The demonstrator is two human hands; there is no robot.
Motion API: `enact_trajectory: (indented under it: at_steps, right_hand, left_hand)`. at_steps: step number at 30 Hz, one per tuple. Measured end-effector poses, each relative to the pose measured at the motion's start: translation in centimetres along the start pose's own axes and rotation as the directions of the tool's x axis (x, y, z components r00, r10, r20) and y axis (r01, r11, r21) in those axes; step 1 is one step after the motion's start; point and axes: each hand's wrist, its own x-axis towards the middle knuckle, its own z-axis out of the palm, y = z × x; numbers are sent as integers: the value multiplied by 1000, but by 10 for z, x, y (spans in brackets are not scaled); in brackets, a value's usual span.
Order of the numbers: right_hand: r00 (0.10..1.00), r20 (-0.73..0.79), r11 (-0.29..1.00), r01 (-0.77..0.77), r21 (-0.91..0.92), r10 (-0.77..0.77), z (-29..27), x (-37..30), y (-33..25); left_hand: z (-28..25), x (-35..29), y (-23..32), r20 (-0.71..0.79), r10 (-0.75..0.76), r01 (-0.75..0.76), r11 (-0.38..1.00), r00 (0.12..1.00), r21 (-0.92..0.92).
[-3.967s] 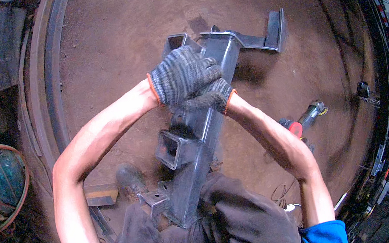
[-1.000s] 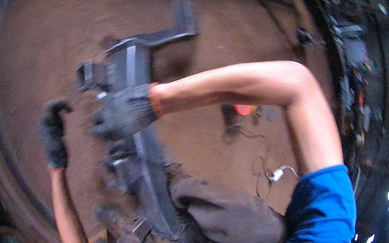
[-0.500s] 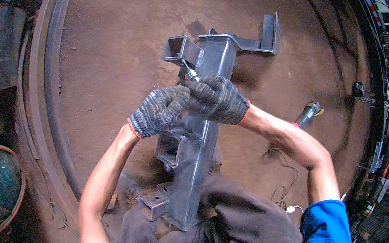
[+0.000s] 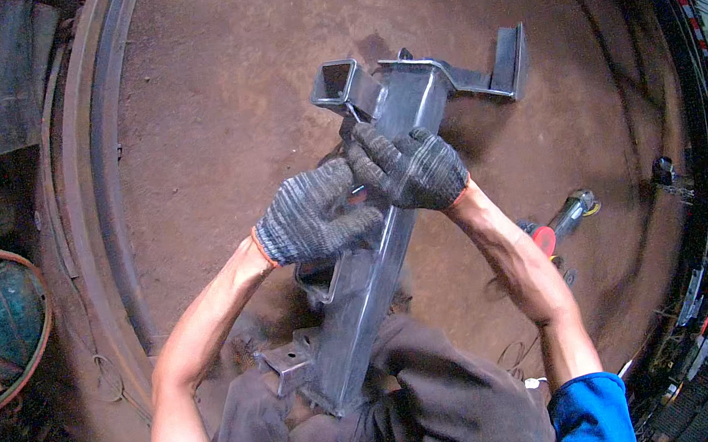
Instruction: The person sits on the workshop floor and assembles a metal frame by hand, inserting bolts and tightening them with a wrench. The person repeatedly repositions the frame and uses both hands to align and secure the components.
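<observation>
A dark steel beam slants away from between my knees, its near end at my trousers. Short square tube stubs stand off its left side, one at the far end and a lower one. My left hand, in a grey knitted glove with an orange cuff, is curled over the beam's left side. Gloved the same way, my right hand closes over the beam just below the far stub. A thin rod shows beyond its fingertips; the tool's body is mostly hidden by both gloves.
On the floor to the right lies an angle grinder with a red part near it. A stepped bracket juts right from the beam's far end. A long steel rail, a green tank and an orange hose are at left.
My left hand has opened out somewhat and come lower, its thumb now across the beam. The right hand has shifted forward, covering the silver tool tip that showed before.
</observation>
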Motion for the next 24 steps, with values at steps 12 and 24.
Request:
enact_trajectory:
  at_steps: [12,24]
  right_hand:
    - [716,43,620,-631,467,697,1,10,-46]
    - [694,534,385,-716,581,484,-13,52,-10]
  left_hand:
    - [-15,15,14,-111,-17,5,994,994,-108]
    - [-30,20,-36,-326,556,-390,802,765,452]
